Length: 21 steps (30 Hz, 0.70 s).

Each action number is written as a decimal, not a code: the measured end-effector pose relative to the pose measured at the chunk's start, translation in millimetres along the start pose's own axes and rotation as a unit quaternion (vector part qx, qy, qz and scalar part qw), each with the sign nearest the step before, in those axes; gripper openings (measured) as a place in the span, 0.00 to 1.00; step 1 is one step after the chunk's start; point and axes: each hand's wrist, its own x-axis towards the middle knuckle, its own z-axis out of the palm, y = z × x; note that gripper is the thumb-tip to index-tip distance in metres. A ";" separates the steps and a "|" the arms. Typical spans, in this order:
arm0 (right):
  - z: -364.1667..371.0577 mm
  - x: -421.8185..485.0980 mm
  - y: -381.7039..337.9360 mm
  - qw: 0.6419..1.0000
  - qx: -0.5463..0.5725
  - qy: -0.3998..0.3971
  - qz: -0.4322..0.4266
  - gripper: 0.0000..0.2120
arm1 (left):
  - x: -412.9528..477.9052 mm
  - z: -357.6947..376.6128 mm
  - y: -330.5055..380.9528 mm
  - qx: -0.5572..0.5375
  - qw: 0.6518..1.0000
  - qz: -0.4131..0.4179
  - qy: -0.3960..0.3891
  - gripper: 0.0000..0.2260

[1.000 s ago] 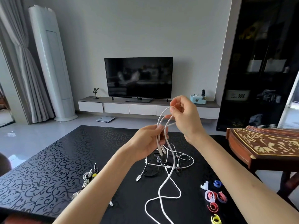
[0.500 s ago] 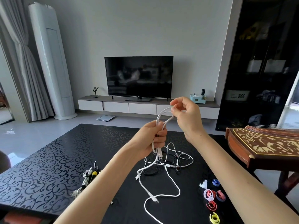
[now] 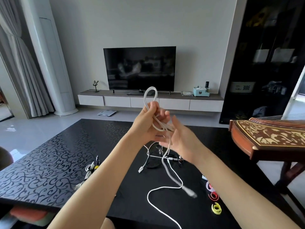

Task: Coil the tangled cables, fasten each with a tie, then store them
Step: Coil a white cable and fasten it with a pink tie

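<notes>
One black patterned table (image 3: 49, 162) fills the foreground, with a television (image 3: 139, 68) behind and a carved wooden instrument (image 3: 267, 138) at right. On the table lie tangled cables (image 3: 153, 164), a bundle (image 3: 91, 169) and coloured ties (image 3: 214, 196). The left hand (image 3: 146, 126) grips loops of the white cable (image 3: 149, 95), whose tail trails onto the table. The right hand (image 3: 180, 140), blurred, is spread flat beside the hanging strand; contact is unclear.

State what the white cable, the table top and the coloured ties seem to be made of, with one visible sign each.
Cable: likely plastic-sheathed, smooth white; it bends in soft loops. Table top: perhaps glass or lacquer, glossy black with scrolls; it mirrors window light. Ties: seemingly soft fabric strips, curled flat; too small to be sure.
</notes>
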 end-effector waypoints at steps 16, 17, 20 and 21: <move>-29.1 -65.3 34.8 0.781 -0.589 0.036 -0.205 0.10 | -2.7 -54.4 4.9 0.684 0.702 0.151 0.127 0.19; -25.0 -63.0 26.0 0.780 -0.583 0.046 -0.222 0.10 | -7.6 -51.8 -5.4 0.647 0.750 0.091 0.104 0.22; -18.4 -49.7 2.1 0.765 -0.586 0.096 -0.248 0.07 | -20.2 -42.6 -26.2 0.412 0.901 -0.127 0.042 0.32; -17.7 -45.3 -2.1 0.761 -0.591 0.102 -0.246 0.06 | -22.1 -41.3 -31.4 0.357 0.918 -0.172 0.011 0.33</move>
